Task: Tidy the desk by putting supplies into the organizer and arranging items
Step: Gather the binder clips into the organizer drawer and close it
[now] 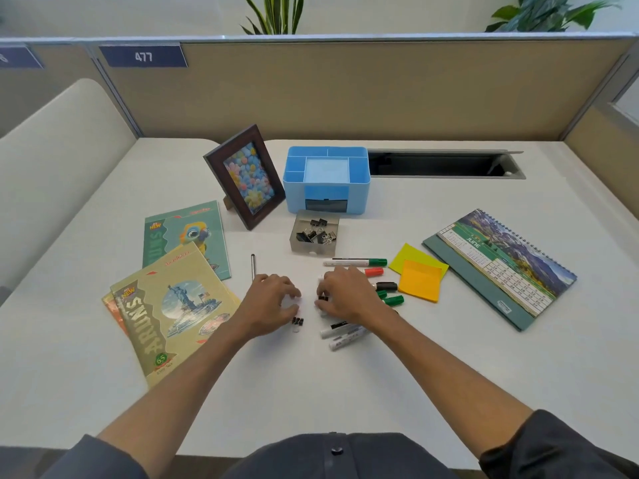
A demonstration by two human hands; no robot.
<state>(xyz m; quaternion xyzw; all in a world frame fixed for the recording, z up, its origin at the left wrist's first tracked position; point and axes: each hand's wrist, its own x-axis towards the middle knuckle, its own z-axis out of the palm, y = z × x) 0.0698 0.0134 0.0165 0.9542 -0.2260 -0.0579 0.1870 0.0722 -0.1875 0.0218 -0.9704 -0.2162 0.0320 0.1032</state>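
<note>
Beside the hands [273, 299], scattered markers [356, 262]

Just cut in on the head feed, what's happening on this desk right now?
A person is gathering small black binder clips off the white desk. The right hand pinches one binder clip; the left hand is curled over another spot, with a loose clip beside it. More clips sit in the clear tray. Markers and sticky notes lie loose, and the blue organizer looks empty.
</note>
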